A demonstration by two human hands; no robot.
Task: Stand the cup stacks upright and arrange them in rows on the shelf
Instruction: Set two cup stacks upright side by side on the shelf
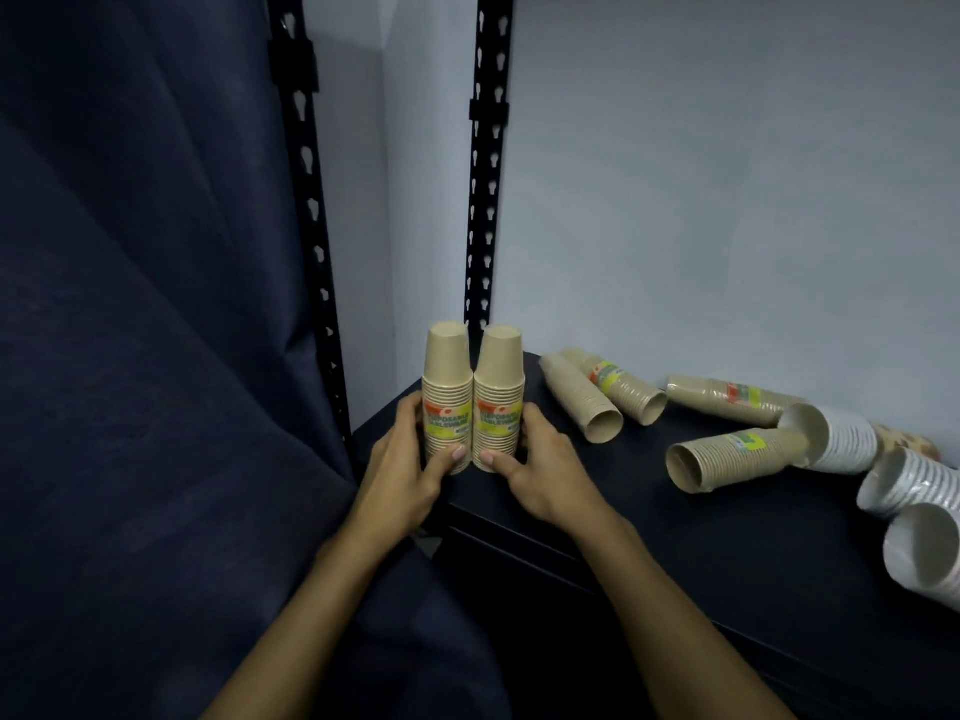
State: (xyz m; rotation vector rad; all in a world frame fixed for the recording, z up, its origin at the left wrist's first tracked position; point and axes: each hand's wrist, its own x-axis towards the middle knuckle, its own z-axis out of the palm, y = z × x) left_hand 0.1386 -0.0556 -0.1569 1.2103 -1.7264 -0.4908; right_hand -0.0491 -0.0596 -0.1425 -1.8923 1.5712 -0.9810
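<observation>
Two tan paper cup stacks, each wrapped in clear film with an orange, yellow and green label, are standing upright and touching side by side at the left front corner of a dark shelf (649, 517). The left upright stack (448, 402) and the right upright stack (497, 400) are both sitting rim-down, with the closed bases of the top cups facing up.

The left hand (402, 470) is cupping the outer side of the left upright stack, its fingers (410, 407) curling around the far side and its thumb pressing the lower front. The right hand (540, 470) is mirroring this on the right upright stack, its fingers (532, 415) wrapping the outer side and its thumb lying across the base. Both hands are closing snugly on the stacks, pressing them together between them.

Beyond the fingers of the right hand, further along the shelf, more stacks are lying on their sides: two tan fallen stacks (605, 400) close together, then two more tan ones (727, 454) well apart from the hands, and white ribbed cup stacks (852, 441) near the right edge, open mouths facing the viewer.

Behind the upright pair, a black perforated metal upright post (485, 174) is rising against a pale grey wall (727, 200). A dark blue fabric curtain (145, 356) is filling the space left of the left hand.
</observation>
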